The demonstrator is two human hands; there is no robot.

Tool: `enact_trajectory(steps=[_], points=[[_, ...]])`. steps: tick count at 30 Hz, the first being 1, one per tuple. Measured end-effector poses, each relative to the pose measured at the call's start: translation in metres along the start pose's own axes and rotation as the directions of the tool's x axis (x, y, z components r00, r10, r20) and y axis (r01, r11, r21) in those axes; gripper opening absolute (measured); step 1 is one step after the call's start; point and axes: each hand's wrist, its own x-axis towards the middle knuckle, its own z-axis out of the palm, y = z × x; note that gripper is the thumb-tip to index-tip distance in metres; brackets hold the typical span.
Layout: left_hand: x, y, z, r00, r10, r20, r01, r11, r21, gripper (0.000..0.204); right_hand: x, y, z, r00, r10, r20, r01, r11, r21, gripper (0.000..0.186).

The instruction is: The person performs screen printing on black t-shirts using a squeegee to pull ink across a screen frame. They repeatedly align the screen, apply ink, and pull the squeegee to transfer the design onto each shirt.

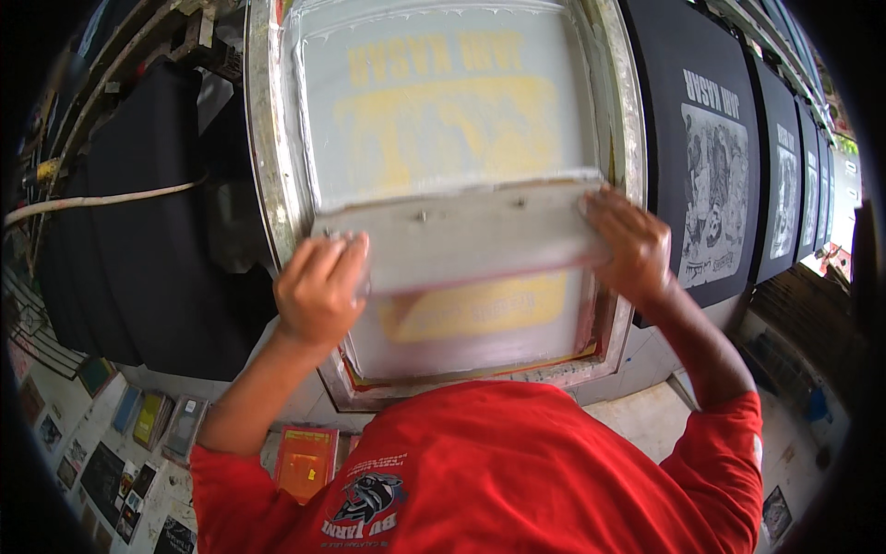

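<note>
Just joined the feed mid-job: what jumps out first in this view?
Dead centre, both hands, left hand and right hand, grip the ends of a wide squeegee pressed on a metal-framed printing screen with a yellow design. To the right, a row of black shirts with pale printed graphics runs off toward the edge. The person's red shirt fills the bottom.

A row of black printed shirts (pixel 715 175) runs off to the far right toward daylight. Small pictures (pixel 111 471) lie near left, perhaps on pale floor (pixel 637 415).
</note>
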Motion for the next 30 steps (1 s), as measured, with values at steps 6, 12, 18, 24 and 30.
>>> enact_trajectory(steps=[6,12,18,24,30], points=[[0.109,-0.072,0.026,0.996,-0.045,-0.082,0.058,0.983,0.175,0.056,0.101,0.091,0.03,0.993,-0.02,-0.118,0.008,0.994,-0.107,0.046],[0.223,-0.13,-0.014,0.986,-0.139,0.094,0.131,0.988,0.081,0.038,0.234,0.153,-0.009,0.983,0.047,0.179,-0.009,0.978,-0.208,0.056],[0.251,-0.137,-0.072,0.976,-0.064,0.206,0.083,0.993,-0.086,0.034,0.261,0.136,-0.069,0.964,0.086,0.25,-0.069,0.995,-0.079,0.036],[0.178,-0.064,-0.11,1.0,-0.005,0.022,0.005,1.0,0.026,0.031,0.172,0.084,-0.097,0.999,0.017,-0.045,-0.022,0.992,-0.126,0.041],[0.008,0.028,-0.098,1.0,0.006,-0.013,-0.005,1.0,0.029,0.032,-0.005,-0.049,-0.101,0.979,0.193,0.065,-0.189,0.98,-0.067,0.024]])
